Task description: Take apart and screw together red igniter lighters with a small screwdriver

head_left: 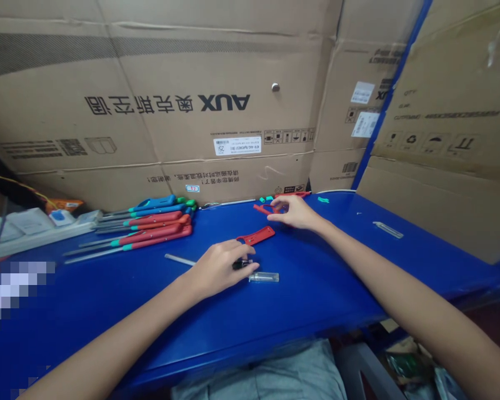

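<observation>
Hands partly closed: left hand (220, 270) curled over a small black part (240, 265), right hand (296, 213) pinching beside a light, stiff red plastic piece (265, 209); take it by its edges.

The red plastic handle shell (256, 235) looks smooth with a soft sheen, the bare steel shaft (179, 259) dully metallic and the clear plastic tube (264, 276) glassy, all on a glossy blue bench top (316, 289) (properly shiny, that one) before rough, matt corrugated cardboard (158, 61).
</observation>
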Motion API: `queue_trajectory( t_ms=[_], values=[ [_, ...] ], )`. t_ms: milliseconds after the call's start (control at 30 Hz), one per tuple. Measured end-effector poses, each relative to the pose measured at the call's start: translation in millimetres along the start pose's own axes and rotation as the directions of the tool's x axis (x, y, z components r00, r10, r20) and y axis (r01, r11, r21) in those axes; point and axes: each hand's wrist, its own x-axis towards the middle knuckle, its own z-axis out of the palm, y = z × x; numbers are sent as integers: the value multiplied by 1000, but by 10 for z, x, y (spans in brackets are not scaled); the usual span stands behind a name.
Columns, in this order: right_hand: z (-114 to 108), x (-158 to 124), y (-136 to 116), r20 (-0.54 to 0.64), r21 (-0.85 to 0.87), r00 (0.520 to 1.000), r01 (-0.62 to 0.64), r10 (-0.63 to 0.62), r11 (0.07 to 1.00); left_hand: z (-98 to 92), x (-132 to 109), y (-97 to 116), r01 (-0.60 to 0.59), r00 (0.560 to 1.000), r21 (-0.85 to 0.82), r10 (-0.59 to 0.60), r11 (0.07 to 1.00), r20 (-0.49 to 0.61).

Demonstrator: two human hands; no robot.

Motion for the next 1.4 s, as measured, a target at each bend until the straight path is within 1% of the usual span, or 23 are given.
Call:
queue_trajectory(
  t_ms=[67,100,200,300,367,433,500,533,600,700,800,833,900,1033,1167,1267,1400],
  values=[
    [-58,19,94,-27,-86,1000,13,-16,996,-24,0,19,-6,1000,9,5,1000,29],
    [-79,19,114,-19,-110,1000,12,-15,994,-46,1,23,0,999,16,0,1000,44],
    [-115,-9,84,79,-163,997,25,-12,986,-142,4,19,9,991,15,-11,1000,130],
    [-107,-58,-6,197,-212,980,51,-9,976,-251,13,-12,9,976,-6,-8,1000,216],
    [-69,-94,-64,254,-205,965,115,-60,972,-315,18,-57,41,973,-39,-31,998,228],
    [0,-132,-119,304,-207,940,222,-153,953,-373,18,-132,123,974,-76,-106,989,202],
    [97,-172,-180,348,-245,905,340,-245,908,-420,6,-239,218,967,-72,-205,973,149],
    [151,-192,-215,364,-273,887,392,-283,878,-438,-5,-302,256,960,-44,-249,966,129],
    [256,-227,-291,387,-325,859,468,-336,822,-456,-34,-427,296,943,37,-298,954,144],
    [378,-263,-390,433,-416,827,536,-358,735,-444,-72,-558,261,931,95,-276,961,239],
    [439,-272,-427,470,-496,803,584,-366,643,-421,-73,-571,224,933,42,-226,974,278],
    [449,-270,-425,475,-508,798,593,-371,625,-417,-66,-554,228,931,19,-224,973,288],
    [457,-263,-411,478,-510,797,594,-369,622,-412,-49,-507,239,925,-11,-224,971,306],
    [461,-250,-398,492,-481,808,562,-324,673,-384,-33,-444,243,929,-21,-227,970,293],
    [456,-240,-420,503,-472,811,548,-299,691,-351,-33,-455,243,925,-11,-229,970,302],
    [391,-229,-422,486,-454,830,507,-273,733,-362,-26,-487,257,918,15,-249,966,307],
    [224,-205,-370,486,-448,860,396,-154,801,-404,-20,-537,272,905,64,-278,960,322]
  ],
)
